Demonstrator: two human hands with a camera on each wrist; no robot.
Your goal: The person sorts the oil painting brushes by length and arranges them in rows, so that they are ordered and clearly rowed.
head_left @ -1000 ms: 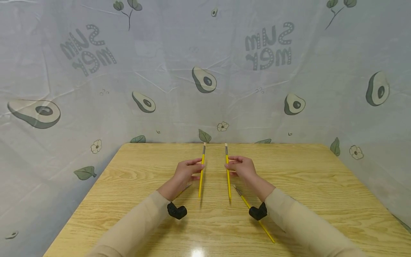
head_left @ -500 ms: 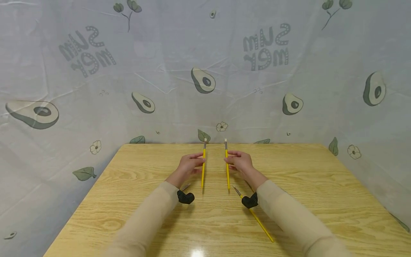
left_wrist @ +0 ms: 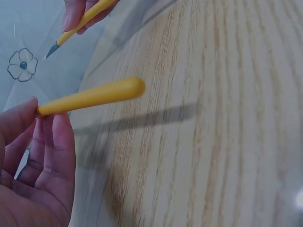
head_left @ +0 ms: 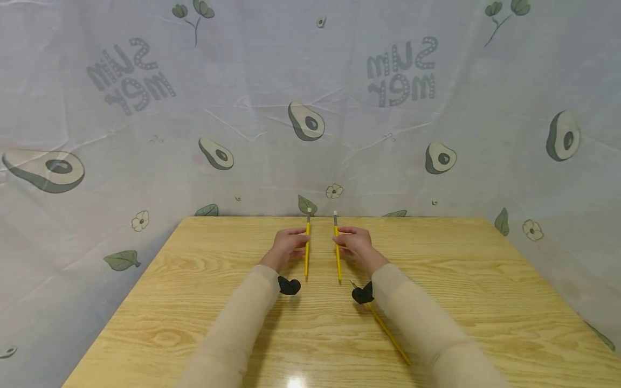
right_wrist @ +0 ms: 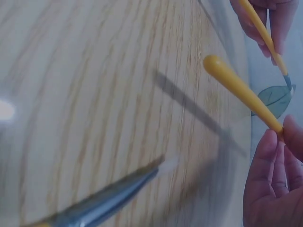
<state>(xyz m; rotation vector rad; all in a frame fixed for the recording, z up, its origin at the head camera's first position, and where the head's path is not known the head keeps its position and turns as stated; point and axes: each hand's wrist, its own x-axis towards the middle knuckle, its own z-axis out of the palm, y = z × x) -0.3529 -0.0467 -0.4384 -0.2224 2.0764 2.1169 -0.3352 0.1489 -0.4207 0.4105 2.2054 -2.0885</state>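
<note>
Progress, judging by what shows: two brushes are up off the worktop (head_left: 485,280), one per hand. The person's L hand (head_left: 289,242) is pinching the L brush (head_left: 307,256), thumb vs. fingers on the yellow handle; the R hand (head_left: 354,241) has the R brush (head_left: 338,260) in a matching pinch. Both are held approx. parallel, w/ a gap btwn, pale bristle ends twd the far edge & handle ends twd the near edge. Wrist views show the handle shadows lying apart from the handles, i.e. raised.

Not picked up: a third brush (head_left: 387,332), resting on the worktop R of centre, slanting w/ its handle end twd the near edge & R corner, bristle end farther in. The black wrist mount (head_left: 362,293) on the R sleeve (head_left: 427,318) hides part of it; its tip looms blurred in the R wrist view. Neither hand is touching it. How much is left overall: can't tell.

Containers: none visible in any view, so nothing stored. Behind the far edge hangs a printed sheet (head_left: 252,81), avocado & leaf pattern.
</note>
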